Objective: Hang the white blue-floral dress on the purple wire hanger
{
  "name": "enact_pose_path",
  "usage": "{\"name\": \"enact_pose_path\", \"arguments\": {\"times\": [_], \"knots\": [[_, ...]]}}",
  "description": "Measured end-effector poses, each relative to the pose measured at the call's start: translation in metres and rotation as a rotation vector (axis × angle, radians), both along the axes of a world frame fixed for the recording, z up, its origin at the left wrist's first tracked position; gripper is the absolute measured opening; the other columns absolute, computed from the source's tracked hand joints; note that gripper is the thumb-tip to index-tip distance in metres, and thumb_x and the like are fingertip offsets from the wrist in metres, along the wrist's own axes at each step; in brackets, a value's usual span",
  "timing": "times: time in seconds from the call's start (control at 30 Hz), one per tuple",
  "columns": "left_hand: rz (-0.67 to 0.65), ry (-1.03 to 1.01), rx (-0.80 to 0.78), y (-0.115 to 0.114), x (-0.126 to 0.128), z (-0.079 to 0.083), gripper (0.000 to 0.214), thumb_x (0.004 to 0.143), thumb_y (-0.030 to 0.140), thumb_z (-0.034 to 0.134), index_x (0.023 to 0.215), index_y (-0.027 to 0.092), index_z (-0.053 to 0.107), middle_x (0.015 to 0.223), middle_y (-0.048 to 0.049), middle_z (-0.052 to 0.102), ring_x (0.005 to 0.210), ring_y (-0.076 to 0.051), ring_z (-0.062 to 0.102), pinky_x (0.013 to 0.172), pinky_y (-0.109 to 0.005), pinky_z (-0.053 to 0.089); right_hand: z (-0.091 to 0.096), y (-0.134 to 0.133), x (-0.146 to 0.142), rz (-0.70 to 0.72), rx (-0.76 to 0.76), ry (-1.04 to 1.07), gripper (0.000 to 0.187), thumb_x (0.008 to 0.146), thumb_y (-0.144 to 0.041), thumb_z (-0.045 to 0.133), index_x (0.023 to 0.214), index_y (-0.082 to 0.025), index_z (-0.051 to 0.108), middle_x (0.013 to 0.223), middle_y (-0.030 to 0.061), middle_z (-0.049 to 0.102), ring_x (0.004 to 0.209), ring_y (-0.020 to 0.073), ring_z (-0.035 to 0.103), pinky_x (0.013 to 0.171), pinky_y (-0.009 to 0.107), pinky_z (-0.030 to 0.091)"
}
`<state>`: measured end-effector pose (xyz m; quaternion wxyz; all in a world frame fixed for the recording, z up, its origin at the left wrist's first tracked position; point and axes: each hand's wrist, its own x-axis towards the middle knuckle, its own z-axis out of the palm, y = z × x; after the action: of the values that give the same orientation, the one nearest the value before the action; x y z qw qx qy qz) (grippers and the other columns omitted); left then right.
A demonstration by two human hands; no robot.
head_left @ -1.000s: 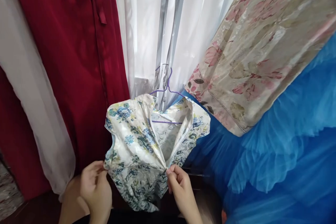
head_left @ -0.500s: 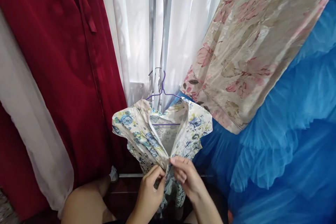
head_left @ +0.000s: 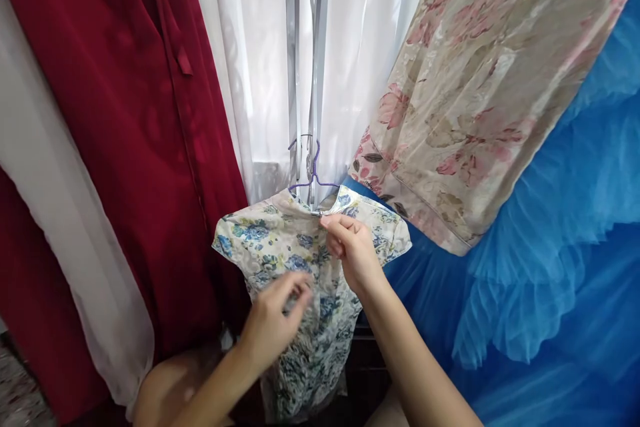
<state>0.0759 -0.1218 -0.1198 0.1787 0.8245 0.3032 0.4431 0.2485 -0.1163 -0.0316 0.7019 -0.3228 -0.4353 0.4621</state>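
Note:
A white sleeveless-looking dress [head_left: 300,260] with blue and yellow flowers hangs on a purple wire hanger [head_left: 316,177]. At the middle of its neckline, my right hand [head_left: 353,247] pinches the zipper pull, the tab itself mostly covered by my fingers. The zip beneath is closed, the two sides of the dress meeting below the neck. My left hand [head_left: 280,307] is in front of the dress's middle, slightly blurred. Its thumb and forefinger are curved and apart, with nothing seen between them.
Grey metal poles [head_left: 305,67] stand behind the hanger before a white curtain [head_left: 260,80]. Dark red cloth [head_left: 145,147] hangs at left. To the right hang a beige floral garment [head_left: 450,120] and a blue ruffled tulle gown [head_left: 530,280].
My right hand has risen with the zipper pull to the neckline, and the V-shaped opening has closed. My left hand has let go of the fabric and moved up and left.

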Motion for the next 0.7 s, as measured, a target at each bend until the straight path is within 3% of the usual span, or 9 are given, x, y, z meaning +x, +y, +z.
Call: {"name": "enact_pose_path", "arguments": {"times": [0.07, 0.1, 0.2, 0.3, 0.4, 0.47, 0.53, 0.6, 0.7], "knots": [[0.082, -0.129, 0.092, 0.019, 0.002, 0.043, 0.035, 0.100, 0.025, 0.054, 0.135, 0.024, 0.059, 0.090, -0.0015, 0.069, 0.081, -0.017, 0.066, 0.084, -0.028, 0.052, -0.002, -0.008, 0.002, -0.061, 0.024, -0.083, 0.022, 0.077, -0.035, 0.076, 0.072, -0.016, 0.067, 0.041, -0.0101, 0.040, 0.040, 0.0054, 0.027, 0.045, 0.023, 0.019], [0.083, -0.146, 0.146, 0.026, 0.006, 0.063, 0.037, 0.100, 0.026, 0.055, 0.138, 0.024, 0.058, 0.092, -0.0013, 0.069, 0.080, -0.016, 0.065, 0.081, -0.028, 0.051, -0.001, -0.010, 0.004, -0.076, 0.032, -0.131, 0.023, 0.078, -0.036, 0.076, 0.073, -0.016, 0.066, 0.042, -0.0096, 0.042, 0.040, 0.0056, 0.028, 0.044, 0.023, 0.020], [0.067, -0.076, 0.307, 0.036, 0.023, 0.105, 0.017, 0.100, 0.023, 0.055, 0.106, 0.019, 0.070, 0.095, -0.0026, 0.069, 0.084, -0.015, 0.064, 0.078, -0.026, 0.048, 0.001, -0.006, 0.007, -0.090, 0.052, -0.235, 0.026, 0.078, -0.040, 0.076, 0.074, -0.017, 0.065, 0.044, -0.0096, 0.042, 0.041, 0.0054, 0.027, 0.044, 0.022, 0.018], [0.109, -0.075, 0.417, 0.034, 0.031, 0.121, 0.017, 0.100, 0.020, 0.054, 0.090, 0.016, 0.067, 0.088, -0.0028, 0.066, 0.081, -0.014, 0.061, 0.075, -0.025, 0.046, -0.015, 0.008, 0.000, -0.157, 0.041, -0.235, 0.029, 0.077, -0.042, 0.075, 0.071, -0.017, 0.060, 0.046, -0.0105, 0.039, 0.042, 0.0048, 0.025, 0.045, 0.022, 0.018], [0.239, -0.305, 0.422, 0.049, 0.013, 0.123, 0.015, 0.099, 0.021, 0.056, 0.093, 0.014, 0.067, 0.087, -0.0028, 0.065, 0.082, -0.014, 0.060, 0.076, -0.024, 0.046, -0.048, 0.013, -0.015, -0.124, -0.054, -0.253, 0.030, 0.075, -0.043, 0.073, 0.068, -0.018, 0.057, 0.044, -0.0110, 0.037, 0.041, 0.0050, 0.023, 0.044, 0.022, 0.017], [0.312, -0.582, 0.289, 0.077, -0.013, 0.119, 0.014, 0.098, 0.023, 0.059, 0.094, 0.013, 0.068, 0.084, -0.0018, 0.065, 0.079, -0.012, 0.060, 0.073, -0.022, 0.046, -0.066, 0.007, -0.023, -0.034, -0.109, -0.269, 0.030, 0.074, -0.043, 0.072, 0.065, -0.018, 0.056, 0.041, -0.0117, 0.035, 0.041, 0.0047, 0.020, 0.044, 0.023, 0.014], [0.318, -0.928, 0.007, 0.111, -0.042, 0.109, 0.012, 0.096, 0.019, 0.061, 0.088, 0.012, 0.067, 0.079, -0.0002, 0.063, 0.073, -0.010, 0.058, 0.070, -0.019, 0.047, -0.077, -0.006, -0.028, 0.032, -0.130, -0.255, 0.030, 0.075, -0.041, 0.072, 0.064, -0.019, 0.055, 0.041, -0.0124, 0.032, 0.041, 0.0044, 0.017, 0.044, 0.023, 0.013], [0.358, -1.356, -0.405, 0.137, -0.063, 0.091, 0.019, 0.096, 0.013, 0.058, 0.077, 0.013, 0.060, 0.071, 0.0025, 0.059, 0.066, -0.007, 0.056, 0.070, -0.016, 0.048, -0.081, -0.020, -0.030, 0.087, -0.138, -0.234, 0.027, 0.074, -0.037, 0.073, 0.065, -0.018, 0.056, 0.041, -0.0125, 0.033, 0.041, 0.0040, 0.017, 0.044, 0.022, 0.013], [0.392, -1.488, -0.717, 0.138, -0.072, 0.046, 0.027, 0.094, 0.003, 0.050, 0.070, 0.014, 0.052, 0.064, 0.0014, 0.056, 0.057, -0.008, 0.055, 0.064, -0.018, 0.051, -0.087, -0.035, -0.028, 0.153, -0.167, -0.164, 0.023, 0.075, -0.033, 0.074, 0.067, -0.017, 0.059, 0.040, -0.0116, 0.037, 0.039, 0.0040, 0.019, 0.043, 0.022, 0.014]]}}
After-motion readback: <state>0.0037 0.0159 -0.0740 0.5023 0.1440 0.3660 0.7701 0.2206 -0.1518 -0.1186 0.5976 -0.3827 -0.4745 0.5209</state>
